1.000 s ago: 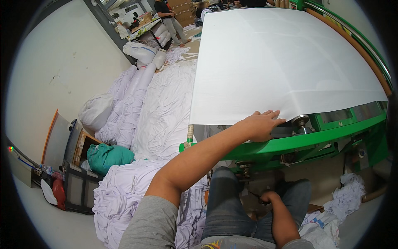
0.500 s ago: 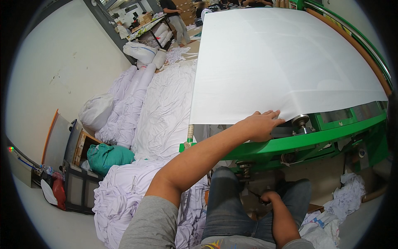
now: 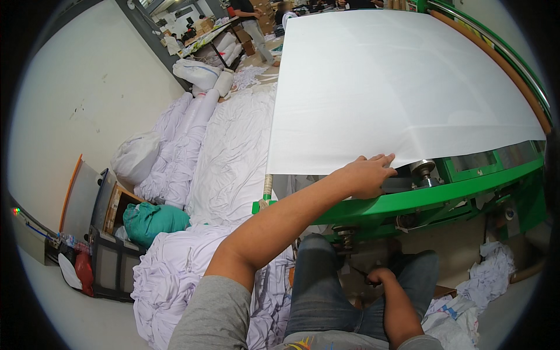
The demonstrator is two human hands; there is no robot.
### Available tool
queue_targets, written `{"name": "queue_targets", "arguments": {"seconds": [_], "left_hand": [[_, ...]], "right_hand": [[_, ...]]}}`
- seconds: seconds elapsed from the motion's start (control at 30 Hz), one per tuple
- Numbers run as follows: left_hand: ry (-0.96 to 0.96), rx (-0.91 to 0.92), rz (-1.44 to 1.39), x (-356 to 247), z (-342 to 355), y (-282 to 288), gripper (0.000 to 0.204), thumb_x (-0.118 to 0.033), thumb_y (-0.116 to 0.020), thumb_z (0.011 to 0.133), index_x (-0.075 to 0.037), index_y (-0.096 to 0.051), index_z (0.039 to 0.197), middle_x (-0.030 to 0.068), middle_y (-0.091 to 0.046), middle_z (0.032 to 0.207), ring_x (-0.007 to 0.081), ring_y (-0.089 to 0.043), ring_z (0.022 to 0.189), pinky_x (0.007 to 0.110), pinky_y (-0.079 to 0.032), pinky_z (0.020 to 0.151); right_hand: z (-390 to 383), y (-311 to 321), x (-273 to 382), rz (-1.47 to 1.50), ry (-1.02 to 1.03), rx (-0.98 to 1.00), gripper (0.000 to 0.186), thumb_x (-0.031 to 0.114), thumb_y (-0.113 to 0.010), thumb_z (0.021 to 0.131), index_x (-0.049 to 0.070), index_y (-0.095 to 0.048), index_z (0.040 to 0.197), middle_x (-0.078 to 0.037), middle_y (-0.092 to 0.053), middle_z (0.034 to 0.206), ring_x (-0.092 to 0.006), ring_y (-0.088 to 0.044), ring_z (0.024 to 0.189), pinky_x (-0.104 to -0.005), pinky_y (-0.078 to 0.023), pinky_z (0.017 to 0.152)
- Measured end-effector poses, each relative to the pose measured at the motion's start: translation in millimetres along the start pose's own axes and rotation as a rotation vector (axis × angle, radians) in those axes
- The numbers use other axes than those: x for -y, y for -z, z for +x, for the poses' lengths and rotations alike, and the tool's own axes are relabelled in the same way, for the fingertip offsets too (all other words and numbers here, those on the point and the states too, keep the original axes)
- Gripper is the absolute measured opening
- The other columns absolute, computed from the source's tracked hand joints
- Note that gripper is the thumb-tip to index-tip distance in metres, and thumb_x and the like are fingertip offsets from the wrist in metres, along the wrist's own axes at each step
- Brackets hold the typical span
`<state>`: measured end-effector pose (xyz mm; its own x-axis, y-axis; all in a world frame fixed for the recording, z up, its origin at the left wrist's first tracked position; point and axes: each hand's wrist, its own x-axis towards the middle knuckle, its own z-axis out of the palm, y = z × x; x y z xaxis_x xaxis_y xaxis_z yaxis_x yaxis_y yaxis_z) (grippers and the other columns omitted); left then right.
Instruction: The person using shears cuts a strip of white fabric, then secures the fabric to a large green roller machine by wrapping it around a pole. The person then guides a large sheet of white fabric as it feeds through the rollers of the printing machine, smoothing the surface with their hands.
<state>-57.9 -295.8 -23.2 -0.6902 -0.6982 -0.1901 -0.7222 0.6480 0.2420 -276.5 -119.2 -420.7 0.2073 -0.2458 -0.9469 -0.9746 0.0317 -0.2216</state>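
Note:
A wide white sheet (image 3: pixel 402 87), smooth like cloth, is spread over a green-framed machine (image 3: pixel 431 205). My left hand (image 3: pixel 368 176) reaches across to the sheet's near edge. Its fingers are stretched out and rest on that edge, slightly apart; the thumb's underside is hidden. Low by my right thigh, my right hand (image 3: pixel 382 276) is closed around dark-handled scissors (image 3: pixel 368 280), whose blades point to the left and are hard to make out in the shade. Close to the left fingertips stands a round metal spindle (image 3: pixel 423 170).
Heaps of white cloth (image 3: pixel 175 280) lie at my left, with cloth rolls (image 3: pixel 201 114) beyond. A teal bundle (image 3: pixel 153 223) sits beside a wooden box. A brown roller (image 3: pixel 496 64) runs along the machine's far right. Another person (image 3: pixel 252 26) stands at the back.
The person at the back has shifted a leg and stepped slightly to the right. Both my hands stay almost still, the left fingers still at the sheet's edge.

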Motion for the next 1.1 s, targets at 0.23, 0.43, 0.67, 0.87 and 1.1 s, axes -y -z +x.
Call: {"name": "queue_targets", "arguments": {"seconds": [0.23,0.43,0.67,0.87,1.1], "left_hand": [[-0.001,-0.003,-0.004,2,-1,-3,0.067,-0.023,-0.072,0.094,-0.009,-0.049,0.155,0.0195,-0.026,0.173,0.0356,-0.031,0.159,0.056,-0.038,0.122],[-0.013,-0.013,0.007,2,0,-3,0.068,-0.023,-0.072,0.094,-0.009,-0.049,0.156,0.0193,-0.026,0.174,0.0354,-0.031,0.159,0.056,-0.039,0.121],[-0.008,-0.011,-0.01,3,-1,-4,0.067,-0.021,-0.071,0.093,-0.009,-0.05,0.155,0.0189,-0.026,0.173,0.0348,-0.031,0.159,0.056,-0.039,0.121],[-0.007,-0.006,-0.003,1,0,-1,0.067,-0.021,-0.072,0.093,-0.009,-0.05,0.156,0.0183,-0.027,0.173,0.0345,-0.031,0.159,0.055,-0.039,0.121],[-0.005,-0.03,-0.005,4,1,-6,0.072,-0.022,-0.071,0.094,-0.005,-0.044,0.158,0.0182,-0.028,0.173,0.0343,-0.033,0.158,0.054,-0.04,0.121]], "right_hand": [[-1,-2,2,0.004,-0.011,-0.012,0.054,0.033,-0.065,0.088,0.005,-0.072,0.134,-0.017,-0.068,0.142,-0.0337,-0.067,0.127,-0.0431,-0.052,0.105],[8,-3,-2,-0.056,0.018,-0.01,0.054,0.032,-0.063,0.088,0.005,-0.072,0.134,-0.018,-0.067,0.144,-0.0342,-0.066,0.129,-0.0435,-0.052,0.106],[-8,3,5,-0.036,0.007,-0.003,0.053,0.032,-0.063,0.089,0.004,-0.072,0.134,-0.019,-0.066,0.145,-0.0346,-0.066,0.13,-0.0439,-0.051,0.107],[-2,0,3,-0.059,0.003,-0.023,0.052,0.032,-0.062,0.09,0.006,-0.072,0.134,-0.018,-0.066,0.144,-0.0347,-0.066,0.129,-0.0444,-0.051,0.107],[0,1,3,-0.062,0.01,-0.024,0.052,0.032,-0.062,0.089,0.006,-0.073,0.133,-0.018,-0.067,0.144,-0.0342,-0.066,0.129,-0.0437,-0.051,0.107]]}}
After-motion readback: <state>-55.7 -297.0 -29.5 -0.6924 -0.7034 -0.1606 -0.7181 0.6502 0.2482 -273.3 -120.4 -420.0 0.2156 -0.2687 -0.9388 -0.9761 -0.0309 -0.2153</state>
